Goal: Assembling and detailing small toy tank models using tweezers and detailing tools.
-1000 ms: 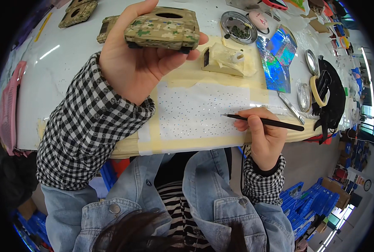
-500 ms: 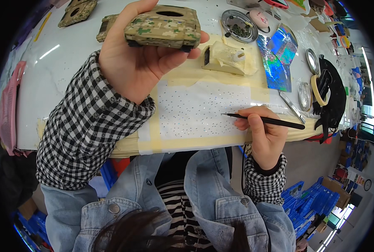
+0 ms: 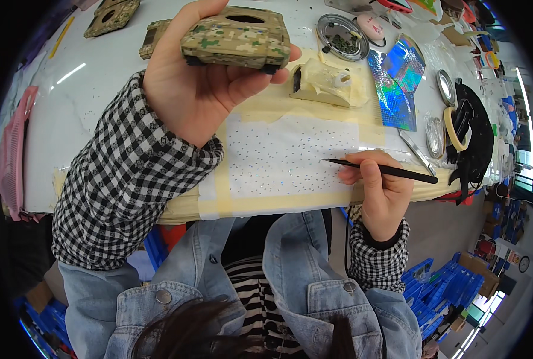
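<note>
My left hand point(image 3: 185, 99) is raised over the far part of the table, its fingers wrapped round a camouflage model vehicle body point(image 3: 237, 44) with a dark oval opening on top. Between the thumb and fingers of my right hand point(image 3: 379, 190) is a pair of black tweezers point(image 3: 401, 172). Their fine tip points left, over a white sheet point(image 3: 260, 182) dotted with tiny shiny specks. Whether the tip grips a speck is too small to tell. Yellowish tape borders the sheet.
Another camouflage body point(image 3: 112, 18) lies far left. Beyond the sheet stand a tape-covered block point(image 3: 326, 90) and a round metal dish point(image 3: 342, 37) with dark bits. Rightward are holographic sheets point(image 3: 398, 84), silver tweezers point(image 3: 418, 152), a tape roll point(image 3: 456, 128) and black cloth point(image 3: 479, 125).
The tweezers have shifted slightly right along with my right hand. My left hand and the camouflage body have also moved a touch right. Both grips are unchanged.
</note>
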The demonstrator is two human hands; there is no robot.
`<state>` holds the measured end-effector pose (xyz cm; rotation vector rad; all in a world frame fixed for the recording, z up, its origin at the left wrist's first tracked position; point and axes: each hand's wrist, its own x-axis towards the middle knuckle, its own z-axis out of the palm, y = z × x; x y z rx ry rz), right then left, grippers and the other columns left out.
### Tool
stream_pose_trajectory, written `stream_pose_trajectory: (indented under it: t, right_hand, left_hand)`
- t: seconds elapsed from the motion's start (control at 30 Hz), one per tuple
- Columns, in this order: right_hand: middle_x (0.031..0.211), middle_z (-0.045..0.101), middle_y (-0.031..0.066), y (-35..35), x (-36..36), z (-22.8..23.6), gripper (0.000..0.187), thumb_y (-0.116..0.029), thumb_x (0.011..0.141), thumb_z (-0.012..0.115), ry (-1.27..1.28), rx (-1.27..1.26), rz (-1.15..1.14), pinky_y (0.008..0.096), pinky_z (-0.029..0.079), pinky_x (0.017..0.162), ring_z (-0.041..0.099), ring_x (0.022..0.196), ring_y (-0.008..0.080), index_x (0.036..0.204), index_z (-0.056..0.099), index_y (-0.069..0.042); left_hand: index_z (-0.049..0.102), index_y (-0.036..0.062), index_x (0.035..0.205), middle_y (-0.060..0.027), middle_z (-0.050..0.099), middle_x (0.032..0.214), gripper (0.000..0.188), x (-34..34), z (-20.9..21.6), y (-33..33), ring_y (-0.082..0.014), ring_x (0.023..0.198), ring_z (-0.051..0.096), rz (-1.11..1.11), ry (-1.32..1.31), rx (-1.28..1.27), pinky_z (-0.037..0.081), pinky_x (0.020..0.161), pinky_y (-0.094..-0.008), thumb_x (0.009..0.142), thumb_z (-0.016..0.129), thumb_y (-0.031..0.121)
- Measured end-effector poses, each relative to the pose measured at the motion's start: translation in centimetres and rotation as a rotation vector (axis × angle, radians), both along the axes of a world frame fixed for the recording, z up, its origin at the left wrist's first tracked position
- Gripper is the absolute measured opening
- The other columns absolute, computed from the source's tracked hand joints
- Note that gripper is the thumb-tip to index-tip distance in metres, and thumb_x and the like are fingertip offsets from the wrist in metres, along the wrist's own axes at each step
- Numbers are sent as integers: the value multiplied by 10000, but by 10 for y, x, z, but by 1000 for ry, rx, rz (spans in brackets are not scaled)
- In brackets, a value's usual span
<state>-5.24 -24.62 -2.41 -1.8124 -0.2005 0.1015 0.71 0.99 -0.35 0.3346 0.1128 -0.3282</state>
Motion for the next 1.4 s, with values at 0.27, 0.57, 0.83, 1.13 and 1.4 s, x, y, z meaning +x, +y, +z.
stream_pose_trajectory:
  t: [0.27, 0.57, 0.83, 1.13, 1.4]
  right_hand:
    - [847, 642, 109, 1, -1, 0, 189, -103, 910, 527, 4, 18, -9, 223, 501, 656, 628, 717, 127, 926, 608, 68]
    - [851, 642, 106, 2, -2, 0, 175, -93, 903, 538, 6, 4, -2, 224, 499, 657, 622, 720, 122, 930, 606, 66]
    - [855, 641, 107, 3, -1, 1, 169, -85, 899, 539, 7, -16, 16, 220, 498, 656, 620, 727, 121, 927, 611, 64]
    - [857, 643, 107, 1, -1, 1, 175, -88, 901, 535, -4, -36, 16, 216, 496, 655, 622, 716, 120, 921, 617, 65]
    - [843, 648, 102, 3, -1, 3, 182, -96, 905, 531, -13, -25, 28, 217, 494, 650, 622, 715, 117, 922, 617, 63]
  left_hand:
    - [536, -87, 1063, -300, 609, 897, 489, -1, 5, -1, -346, 701, 647, -6, 30, -2, 580, 601, -380, 926, 349, 343]
    - [541, -72, 1066, -290, 615, 893, 484, 0, -1, 0, -339, 695, 648, -8, -24, 53, 578, 606, -372, 926, 345, 348]
    - [544, -63, 1068, -284, 618, 894, 480, -1, -1, 0, -334, 702, 650, -13, -31, 70, 576, 608, -371, 925, 345, 349]
    - [548, -63, 1062, -285, 618, 890, 481, -4, 12, -1, -340, 698, 649, -41, 64, 22, 577, 605, -370, 927, 341, 350]
    - [540, -75, 1067, -299, 611, 899, 488, -1, -1, 0, -345, 699, 648, -4, -26, 28, 578, 603, -376, 928, 339, 348]
